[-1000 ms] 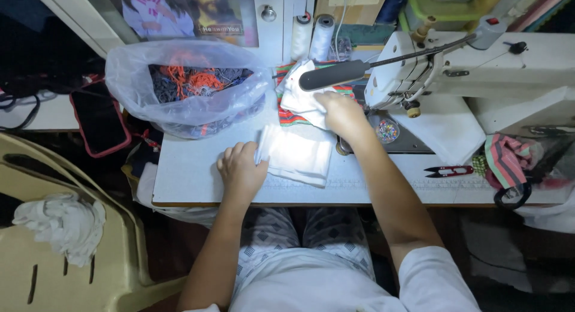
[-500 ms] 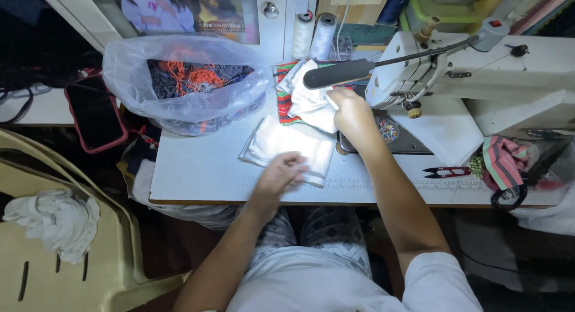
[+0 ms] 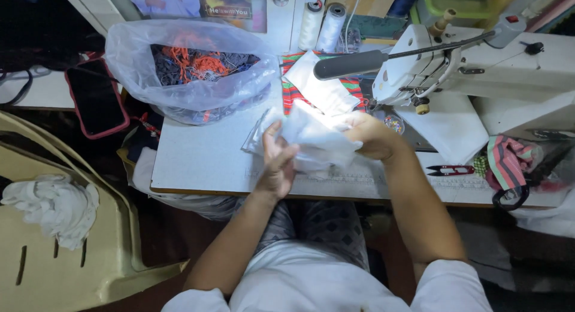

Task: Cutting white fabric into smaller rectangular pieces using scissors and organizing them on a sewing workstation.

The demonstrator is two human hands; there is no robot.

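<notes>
Cloth: white fabric piece (image 3: pixel 314 143), lifted just above the counter (image 3: pixel 197 162) front-centre, under the lamp glare; long axis runs roughly left-right, crumpled, so exact edges can't tell.
L hand: left hand (image 3: pixel 277 162) closed on the cloth's left end, thumb up over the top, fingers curled behind.
R hand: right hand (image 3: pixel 369 135) closed on the cloth's right end, knuckles toward the sewing machine (image 3: pixel 473 66).
Clear sleeve: thin see-through plastic piece (image 3: pixel 256 135) just left of the cloth, touching the counter; partly hidden by L hand.
Bag: big clear plastic bag (image 3: pixel 191 66) back-left on counter, mouth open, w/ dark fabric & orange thread tangle inside.
Striped cloth: red-green striped piece (image 3: pixel 291 93) behind the hands, white piece lying on it.
Spools: two white thread cones (image 3: pixel 323 24) upright at back, side by side.
Snips: red-handled thread snips (image 3: pixel 450 169) flat at right, pointing left-right.
Phone: dark phone in red case (image 3: pixel 96 96) left of bag, off the counter.
Poster: colourful picture w/ a small label strip, on wall at top-centre.
</notes>
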